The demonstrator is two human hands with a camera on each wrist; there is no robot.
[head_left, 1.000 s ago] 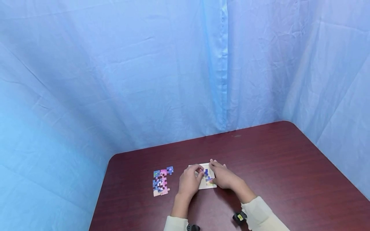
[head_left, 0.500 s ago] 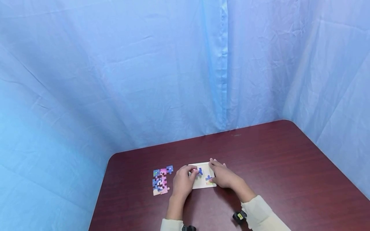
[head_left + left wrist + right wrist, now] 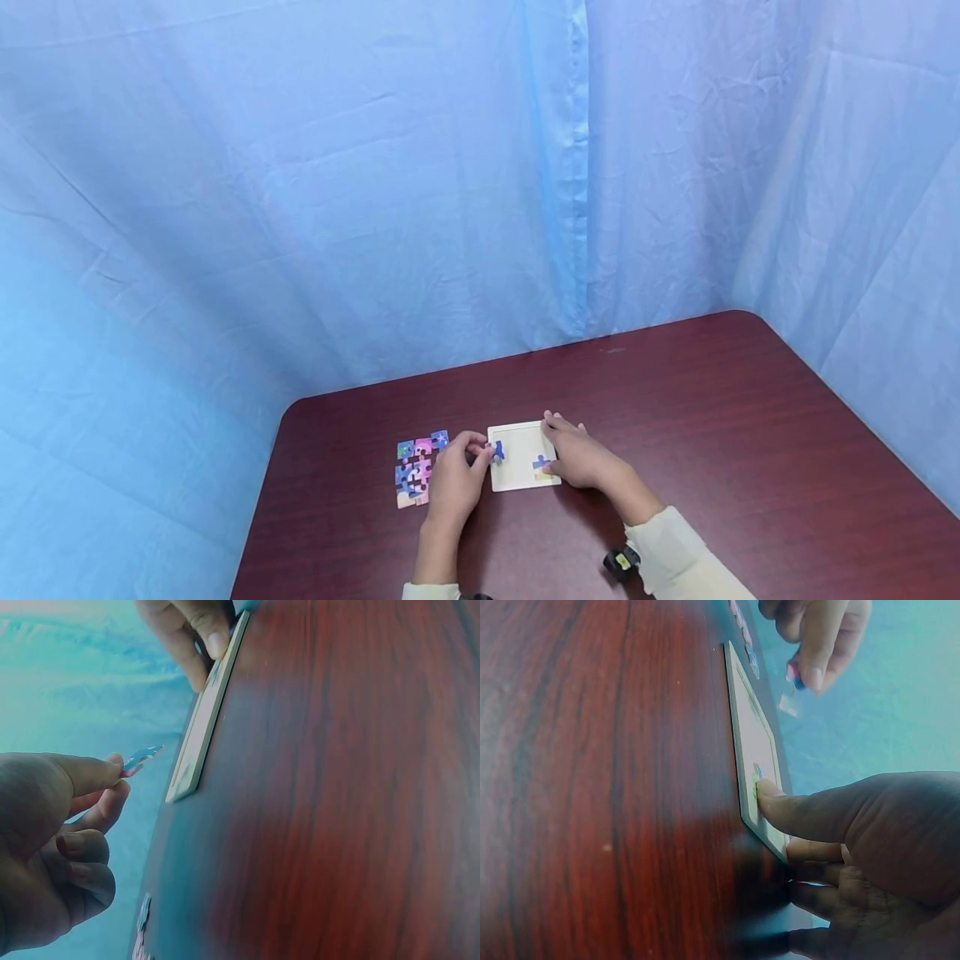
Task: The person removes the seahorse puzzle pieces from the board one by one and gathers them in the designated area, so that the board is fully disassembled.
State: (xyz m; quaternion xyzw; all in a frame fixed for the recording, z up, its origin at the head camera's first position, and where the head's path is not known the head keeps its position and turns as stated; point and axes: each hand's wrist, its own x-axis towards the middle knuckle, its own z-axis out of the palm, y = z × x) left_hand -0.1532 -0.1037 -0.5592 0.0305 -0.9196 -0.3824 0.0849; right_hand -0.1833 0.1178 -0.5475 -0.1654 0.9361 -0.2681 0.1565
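My left hand (image 3: pixel 454 483) pinches a blue jigsaw piece (image 3: pixel 498 452) between thumb and fingertips, held above the left side of a pale puzzle tray (image 3: pixel 517 461). In the left wrist view the piece (image 3: pixel 142 759) is clear of the tray, with the other fingers curled below. My right hand (image 3: pixel 579 457) lies along the tray's right side. Its thumb presses on a blue and yellow jigsaw piece (image 3: pixel 540 462) in the lower right corner; its other fingers stretch along and past the edge, as the right wrist view shows.
Left of the tray lies a cluster of several pink and blue jigsaw pieces (image 3: pixel 416 472), partly behind my left hand. Everything rests on a dark red wooden table (image 3: pixel 675 400). Blue curtains (image 3: pixel 420 208) hang around its far and side edges.
My left hand has carried the blue jigsaw piece leftward from the tray's right part to its left edge, uncovering the tray's middle. The right hand has stayed in place.
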